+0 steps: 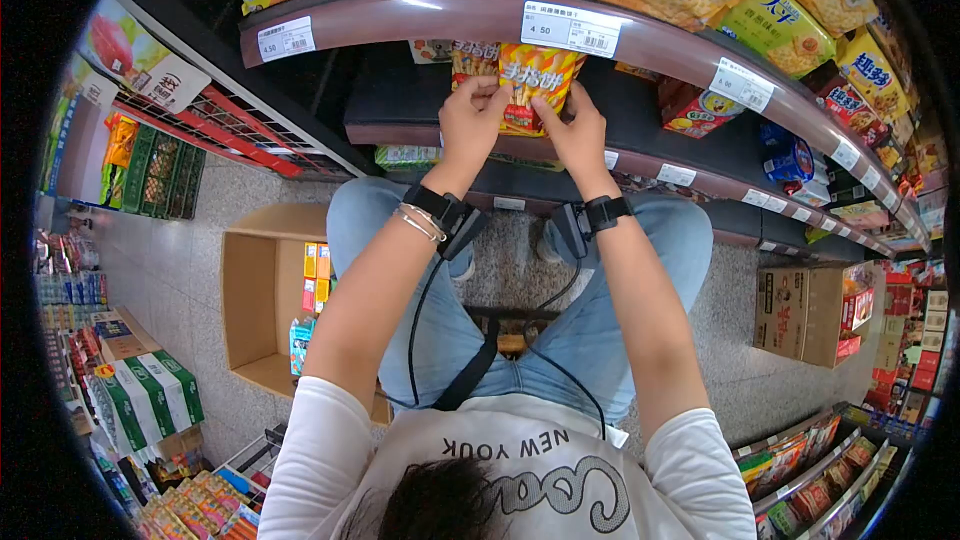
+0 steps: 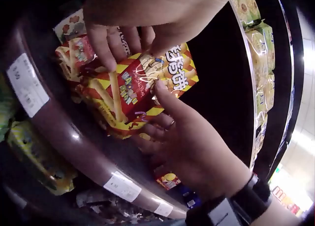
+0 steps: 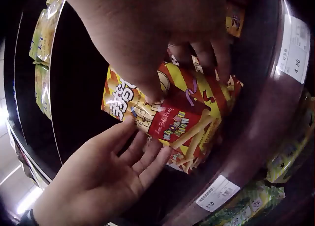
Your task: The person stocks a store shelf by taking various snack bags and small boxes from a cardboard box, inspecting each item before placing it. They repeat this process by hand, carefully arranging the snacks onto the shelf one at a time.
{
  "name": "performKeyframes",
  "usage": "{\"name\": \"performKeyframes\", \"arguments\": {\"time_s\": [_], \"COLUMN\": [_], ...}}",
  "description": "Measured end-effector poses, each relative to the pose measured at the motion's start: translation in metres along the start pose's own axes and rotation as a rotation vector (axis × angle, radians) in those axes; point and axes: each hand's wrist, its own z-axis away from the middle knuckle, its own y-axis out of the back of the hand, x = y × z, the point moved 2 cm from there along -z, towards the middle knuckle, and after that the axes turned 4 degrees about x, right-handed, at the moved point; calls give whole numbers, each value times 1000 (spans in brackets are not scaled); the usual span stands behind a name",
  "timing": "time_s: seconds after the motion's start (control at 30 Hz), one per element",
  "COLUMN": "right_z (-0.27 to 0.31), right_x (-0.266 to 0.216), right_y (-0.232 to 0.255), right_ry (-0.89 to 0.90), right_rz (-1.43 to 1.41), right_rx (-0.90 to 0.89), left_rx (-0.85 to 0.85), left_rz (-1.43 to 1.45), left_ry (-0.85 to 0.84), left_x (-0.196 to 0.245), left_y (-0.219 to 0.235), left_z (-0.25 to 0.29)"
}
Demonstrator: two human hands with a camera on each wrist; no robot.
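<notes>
A red-and-yellow snack pack [image 1: 528, 80] stands at the front of a lower shelf, its printed face toward the person. From its left side the left hand [image 1: 470, 128] grips it, fingers on the edge, also seen in the right wrist view [image 3: 106, 162]. The right hand [image 1: 580, 138] pinches the opposite side, thumb on the front; in the left wrist view this hand [image 2: 189, 145] lies along the pack [image 2: 140, 88]. A similar pack [image 1: 474, 68] sits beside it, partly behind the left fingers.
Above the hands runs a curved shelf edge [image 1: 420, 15] with price tags and rows of biscuit bags. Red boxes [image 1: 697, 108] stand to the right on the lower shelf. An open cardboard box [image 1: 250, 290] is on the floor at left, another carton [image 1: 785, 315] at right.
</notes>
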Motion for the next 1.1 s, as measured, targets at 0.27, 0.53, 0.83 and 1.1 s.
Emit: {"name": "performKeyframes", "arguments": {"time_s": [0.27, 0.53, 0.83, 1.1], "right_z": [-13, -29, -35, -36], "right_x": [-32, -45, -37, -28], "right_y": [13, 31, 42, 40], "right_ry": [47, 89, 36, 36], "right_rz": [-123, -242, -257, -279], "right_rx": [-65, -203, -214, -182], "left_rx": [36, -101, -240, -239], "left_rz": [250, 383, 301, 272], "left_ry": [7, 10, 27, -44], "left_x": [38, 69, 63, 56], "left_y": [4, 2, -6, -10], "left_z": [-16, -25, -31, -32]}}
